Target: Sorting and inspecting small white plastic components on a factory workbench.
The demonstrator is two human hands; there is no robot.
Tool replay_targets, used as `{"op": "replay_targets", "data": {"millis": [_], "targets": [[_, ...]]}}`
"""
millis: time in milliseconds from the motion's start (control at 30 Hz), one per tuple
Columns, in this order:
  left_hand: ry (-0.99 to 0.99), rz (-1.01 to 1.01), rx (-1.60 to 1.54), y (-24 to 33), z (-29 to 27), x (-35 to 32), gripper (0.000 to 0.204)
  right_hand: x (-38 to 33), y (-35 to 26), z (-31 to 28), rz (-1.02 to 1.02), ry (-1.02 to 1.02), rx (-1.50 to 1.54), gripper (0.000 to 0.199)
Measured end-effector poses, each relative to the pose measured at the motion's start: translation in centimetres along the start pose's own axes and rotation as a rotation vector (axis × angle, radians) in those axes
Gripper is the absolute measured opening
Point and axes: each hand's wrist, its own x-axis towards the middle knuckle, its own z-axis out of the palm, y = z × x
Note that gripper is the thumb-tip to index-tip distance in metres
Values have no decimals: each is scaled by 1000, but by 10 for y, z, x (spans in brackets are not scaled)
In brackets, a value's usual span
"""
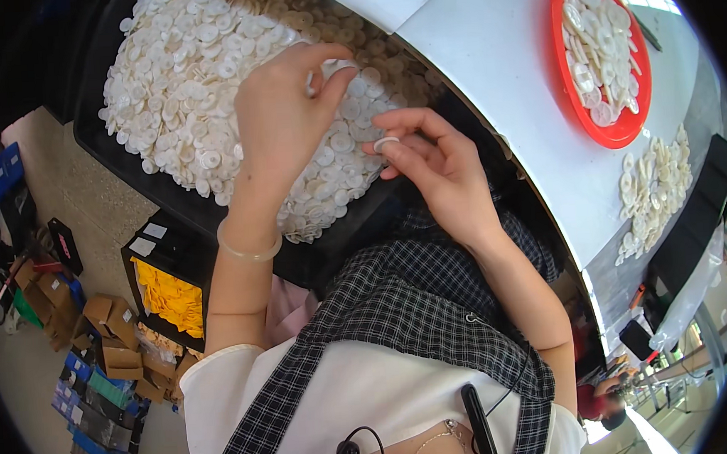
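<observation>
My right hand (443, 172) pinches a small white disc (385, 142) between thumb and fingers, over the near right edge of a heap of discs. Beside it, my left hand (281, 107) hangs above the heap, its thumb and forefinger curved with a gap between their tips. Its other fingers are hidden, and nothing can be made out in its grip. The heap of white and cream discs (180, 88) fills a big black container (135, 168) in front of me. The discs are round, flat and slightly glossy.
On the pale table (485, 45) at right, a red oval tray (567, 90) holds more discs. Near it lies a loose pile of discs (657, 192). At left stand a black bin with yellow material (168, 297), cardboard boxes (111, 326) and stacked blue items (100, 409) on the floor.
</observation>
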Motion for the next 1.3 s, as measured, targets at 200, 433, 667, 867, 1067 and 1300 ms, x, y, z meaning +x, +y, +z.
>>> {"op": "replay_targets", "data": {"millis": [200,433,667,867,1067,1300], "targets": [[-58,142,297,1,11,8,8,-5,-8,-5,183,-2,396,30],[-71,141,351,1,11,4,6,-4,-1,-19,253,-209,740,34],[-64,131,385,-2,11,0,6,-5,-8,-15,345,-236,887,43],[-24,142,397,-2,10,1,8,-7,-15,-13,353,-253,903,44],[-48,-2,167,3,0,-2,9,-7,-15,-13,346,-264,930,43],[-367,-565,-1423,1,-28,-21,17,-7,-16,-10,263,-233,615,40]]}}
